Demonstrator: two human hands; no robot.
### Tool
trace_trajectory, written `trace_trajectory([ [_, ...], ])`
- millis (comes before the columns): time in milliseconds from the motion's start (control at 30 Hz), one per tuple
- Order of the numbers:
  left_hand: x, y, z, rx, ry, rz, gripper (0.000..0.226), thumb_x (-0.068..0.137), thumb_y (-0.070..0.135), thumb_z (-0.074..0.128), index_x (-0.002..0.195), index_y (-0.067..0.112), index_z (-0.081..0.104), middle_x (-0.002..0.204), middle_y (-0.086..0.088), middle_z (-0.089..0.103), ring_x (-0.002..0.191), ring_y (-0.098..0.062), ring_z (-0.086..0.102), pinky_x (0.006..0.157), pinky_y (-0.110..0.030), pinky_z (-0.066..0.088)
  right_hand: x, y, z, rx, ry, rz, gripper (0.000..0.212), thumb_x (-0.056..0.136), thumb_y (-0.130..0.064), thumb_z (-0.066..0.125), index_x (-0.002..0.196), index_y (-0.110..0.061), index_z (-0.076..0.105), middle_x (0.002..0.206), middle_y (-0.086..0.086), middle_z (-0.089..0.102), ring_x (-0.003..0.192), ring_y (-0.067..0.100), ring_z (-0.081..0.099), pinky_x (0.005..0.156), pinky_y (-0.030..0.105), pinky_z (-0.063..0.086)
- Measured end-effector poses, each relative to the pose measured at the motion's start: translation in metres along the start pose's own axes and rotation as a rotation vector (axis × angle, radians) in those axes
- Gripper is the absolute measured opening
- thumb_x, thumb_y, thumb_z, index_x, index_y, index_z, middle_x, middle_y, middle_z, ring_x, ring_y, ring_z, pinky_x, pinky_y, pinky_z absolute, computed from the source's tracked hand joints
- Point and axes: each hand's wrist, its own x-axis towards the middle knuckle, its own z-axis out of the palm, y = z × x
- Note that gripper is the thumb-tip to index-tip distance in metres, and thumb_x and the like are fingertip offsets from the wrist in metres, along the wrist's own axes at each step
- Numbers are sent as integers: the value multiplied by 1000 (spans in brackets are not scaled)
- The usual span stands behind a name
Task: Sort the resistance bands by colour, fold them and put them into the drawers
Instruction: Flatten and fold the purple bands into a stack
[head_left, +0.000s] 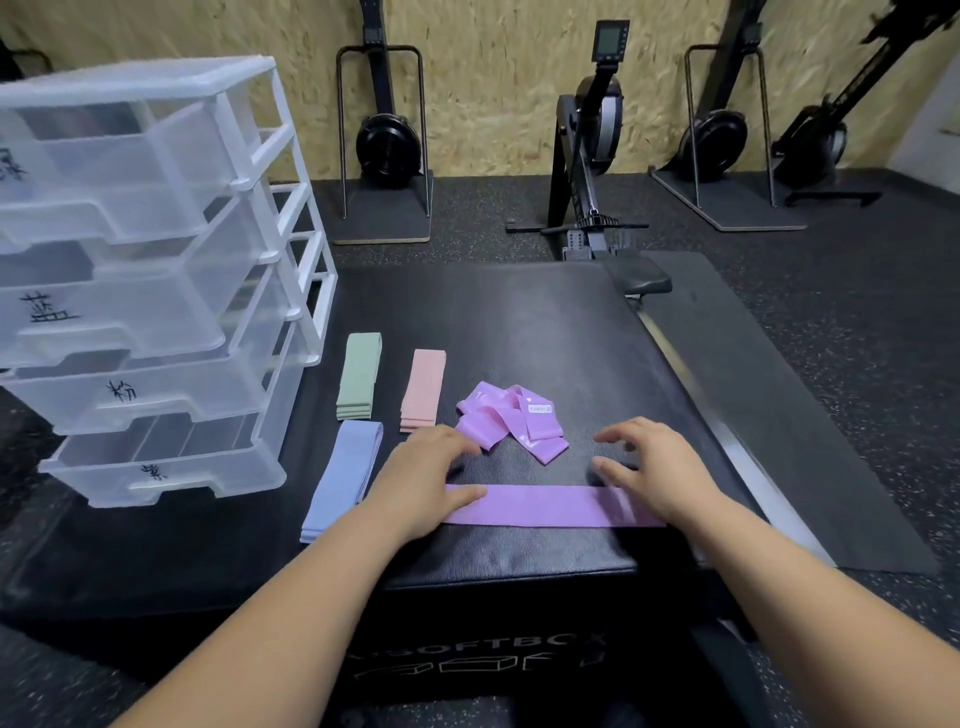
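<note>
The clear plastic drawer tower (156, 291) stands at nine o'clock. The left grip (421, 478), fingers spread flat and holding nothing, presses one end of the flat lilac fabric resistance band (540, 505) on the black padded box (519, 322). The right grip (654, 478) (equally open) pins the other end. I judge it best to square the ends before folding.
</note>
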Motion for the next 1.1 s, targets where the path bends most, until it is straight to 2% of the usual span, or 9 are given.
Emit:
trace_trajectory([
  [100,22,12,3,48,-37,19,59,83,58,79,135,35,62,136,12,58,129,-16,50,112,-39,41,33,-25,7,21,-64,61,32,88,-47,79,118,-36,72,112,-14,70,96,14,66,89,35,54],
  [267,48,25,12,131,-39,21,68,79,64,77,139,38,58,146,13,52,134,-19,47,114,-42,38,76,-56,28,1,-190,166,45,88,-47,78,129,-31,68,121,-2,69,110,24,66,89,34,53],
  [367,53,28,20,200,-85,10,74,79,62,78,144,34,55,150,9,45,138,-19,42,117,-40,34,78,-65,43,-138,-195,155,31,89,-45,75,117,-34,68,113,-2,58,113,26,58,82,36,52],
  [433,55,28,25,214,-125,11,76,79,67,74,143,32,55,148,7,45,136,-21,44,116,-42,35,76,-63,49,-188,-163,135,21,91,-45,73,109,-35,69,105,-3,50,112,26,54,79,36,52],
  [533,57,25,28,179,-144,0,71,81,73,67,138,32,58,143,8,47,131,-21,47,112,-43,38,77,-57,48,-154,-108,129,23,96,-53,67,107,-34,73,104,-2,56,106,26,60,74,34,47],
  [700,61,24,24,100,-107,-19,65,86,71,66,138,33,59,143,11,51,131,-19,48,112,-39,37,85,-46,27,-144,-17,143,20,100,-46,63,108,-33,75,100,0,56,95,29,65,68,34,42],
  [800,60,26,19,57,-78,-34,63,89,68,66,140,34,58,148,10,50,137,-17,44,116,-38,34,96,-43,5,-147,67,175,18,100,-44,60,105,-33,73,95,0,72,90,30,68,64,33,44],
  [967,60,30,11,-1,-22,-58,57,90,69,63,136,36,61,141,9,53,135,-20,45,114,-41,38,110,-47,-41,-28,192,195,14,98,-40,59,93,-33,70,71,-10,74,70,23,72,69,38,61],
  [1100,60,37,-1,-24,12,-77,56,94,63,64,141,32,59,144,9,51,138,-18,41,117,-39,35,116,-59,-80,61,323,176,13,97,-36,60,93,-34,73,77,-11,76,72,19,74,80,40,61],
])
